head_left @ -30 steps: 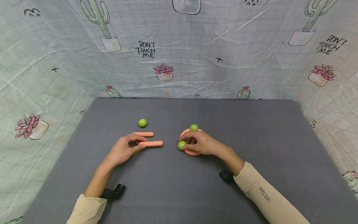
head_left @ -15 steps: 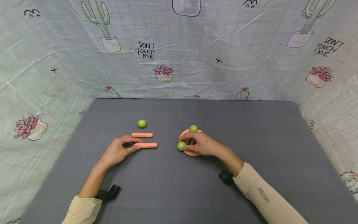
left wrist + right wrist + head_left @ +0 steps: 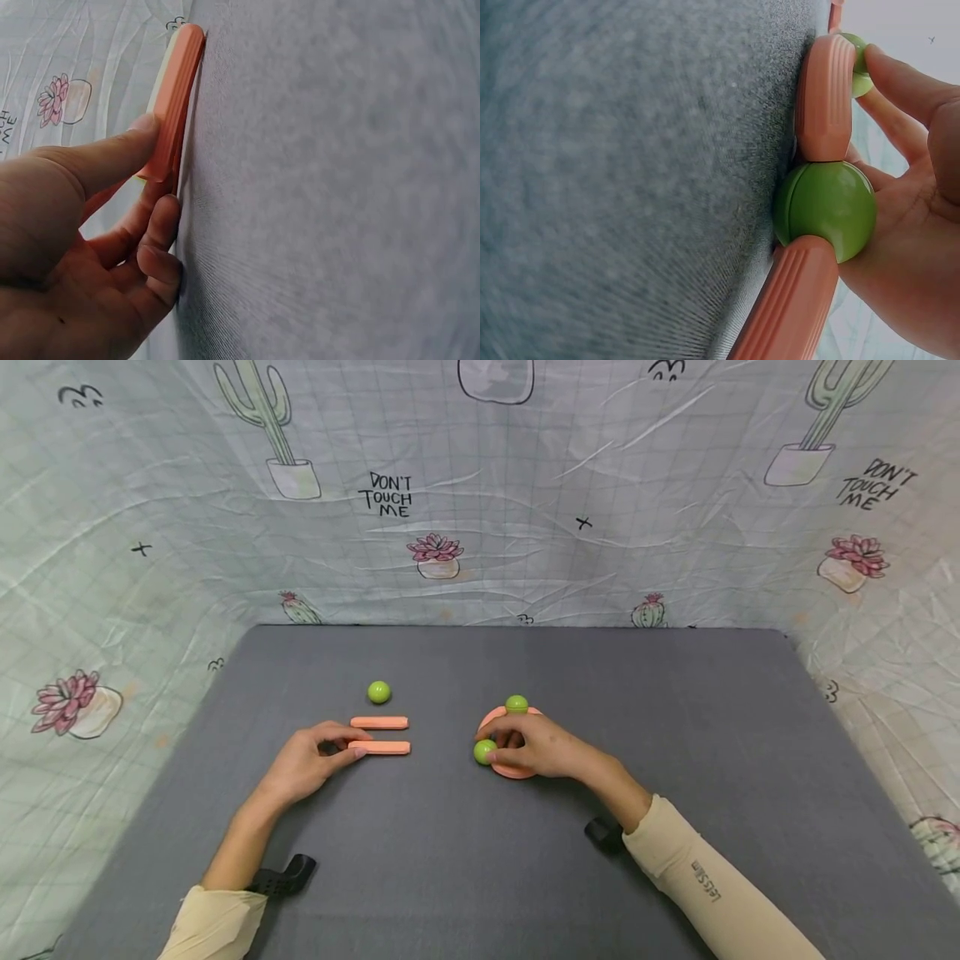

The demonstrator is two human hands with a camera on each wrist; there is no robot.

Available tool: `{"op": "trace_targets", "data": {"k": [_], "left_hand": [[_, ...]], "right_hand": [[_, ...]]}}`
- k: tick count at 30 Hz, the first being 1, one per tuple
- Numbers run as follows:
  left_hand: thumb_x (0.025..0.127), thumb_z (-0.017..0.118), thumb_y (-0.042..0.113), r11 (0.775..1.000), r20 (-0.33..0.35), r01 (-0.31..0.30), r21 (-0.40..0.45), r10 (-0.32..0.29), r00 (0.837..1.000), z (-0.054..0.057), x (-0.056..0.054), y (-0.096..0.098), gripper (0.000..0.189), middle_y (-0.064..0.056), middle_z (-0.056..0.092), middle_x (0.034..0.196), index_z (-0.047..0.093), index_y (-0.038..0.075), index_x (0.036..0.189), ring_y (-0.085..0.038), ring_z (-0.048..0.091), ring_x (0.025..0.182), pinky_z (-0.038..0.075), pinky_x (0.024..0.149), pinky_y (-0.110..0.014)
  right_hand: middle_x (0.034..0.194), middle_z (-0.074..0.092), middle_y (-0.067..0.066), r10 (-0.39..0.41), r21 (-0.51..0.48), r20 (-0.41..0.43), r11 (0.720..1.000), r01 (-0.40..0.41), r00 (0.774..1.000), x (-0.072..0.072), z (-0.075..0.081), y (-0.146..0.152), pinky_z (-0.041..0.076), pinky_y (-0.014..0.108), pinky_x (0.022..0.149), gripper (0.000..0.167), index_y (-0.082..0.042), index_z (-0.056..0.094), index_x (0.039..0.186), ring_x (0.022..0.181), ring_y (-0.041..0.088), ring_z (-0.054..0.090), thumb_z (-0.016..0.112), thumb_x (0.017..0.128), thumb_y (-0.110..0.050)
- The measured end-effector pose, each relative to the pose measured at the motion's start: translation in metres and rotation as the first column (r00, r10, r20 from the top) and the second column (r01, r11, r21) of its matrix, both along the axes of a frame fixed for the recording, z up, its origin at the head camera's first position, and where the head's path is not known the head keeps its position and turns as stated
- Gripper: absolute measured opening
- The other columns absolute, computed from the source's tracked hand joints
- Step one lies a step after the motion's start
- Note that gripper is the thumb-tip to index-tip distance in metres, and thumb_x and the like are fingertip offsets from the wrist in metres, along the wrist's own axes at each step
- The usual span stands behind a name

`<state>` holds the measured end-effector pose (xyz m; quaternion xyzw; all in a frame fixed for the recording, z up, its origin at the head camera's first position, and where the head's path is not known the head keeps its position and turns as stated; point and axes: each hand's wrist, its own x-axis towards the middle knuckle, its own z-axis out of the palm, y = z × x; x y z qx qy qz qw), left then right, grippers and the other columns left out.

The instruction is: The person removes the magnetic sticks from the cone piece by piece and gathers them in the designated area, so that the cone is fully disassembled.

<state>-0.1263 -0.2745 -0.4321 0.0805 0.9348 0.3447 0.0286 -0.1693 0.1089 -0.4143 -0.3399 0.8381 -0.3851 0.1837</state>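
My left hand (image 3: 309, 762) pinches a straight orange ribbed rod (image 3: 386, 748) between thumb and fingers; in the left wrist view the rod (image 3: 178, 97) stands out past the thumb, close to the table surface. Just beyond it lies a second orange rod (image 3: 379, 723). My right hand (image 3: 546, 747) pinches a green ball (image 3: 484, 752) at the left side of a ring of curved orange pieces (image 3: 517, 772), covering much of the ring. Another green ball (image 3: 517, 703) sits at the ring's far side. The right wrist view has a green ball (image 3: 829, 210) between two curved orange pieces (image 3: 825, 101).
A loose green ball (image 3: 378, 692) lies behind the two rods. The grey table (image 3: 465, 860) ends at a patterned cloth backdrop (image 3: 510, 568), with cloth along both sides too. A black band (image 3: 285, 877) is on the left wrist, another dark device (image 3: 603, 835) at the right.
My left hand has drawn back leftward with its rod, away from the ring, until the rod lies roughly alongside the other one. My right hand keeps its place at the ring.
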Motion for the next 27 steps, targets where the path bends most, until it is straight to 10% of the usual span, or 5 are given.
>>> {"op": "trace_targets", "data": {"k": [20, 27], "left_hand": [[0.096, 0.077, 0.030, 0.999, 0.015, -0.024, -0.027, 0.024, 1.000, 0.002, 0.000, 0.002, 0.032, -0.009, 0.076, 0.114, 0.077, 0.013, 0.123, -0.023, 0.065, 0.101, 0.050, 0.085, -0.035], [0.093, 0.080, 0.018, 0.999, -0.096, -0.050, -0.009, 0.049, 0.994, 0.008, 0.007, 0.014, 0.027, -0.012, 0.075, 0.113, 0.077, 0.009, 0.118, -0.028, 0.065, 0.104, 0.050, 0.089, -0.042]], "right_hand": [[0.103, 0.074, 0.004, -0.033, 0.008, 0.013, 0.999, 0.033, 0.999, -0.001, 0.001, 0.002, 0.054, 0.024, 0.084, 0.034, -0.011, 0.071, 0.132, 0.087, 0.011, 0.067, 0.074, 0.099, -0.018], [0.104, 0.073, 0.000, -0.124, -0.071, 0.069, 0.989, 0.128, 0.990, -0.001, 0.005, 0.010, 0.056, 0.036, 0.085, 0.023, -0.019, 0.074, 0.123, 0.090, 0.017, 0.068, 0.072, 0.100, -0.019]]}}
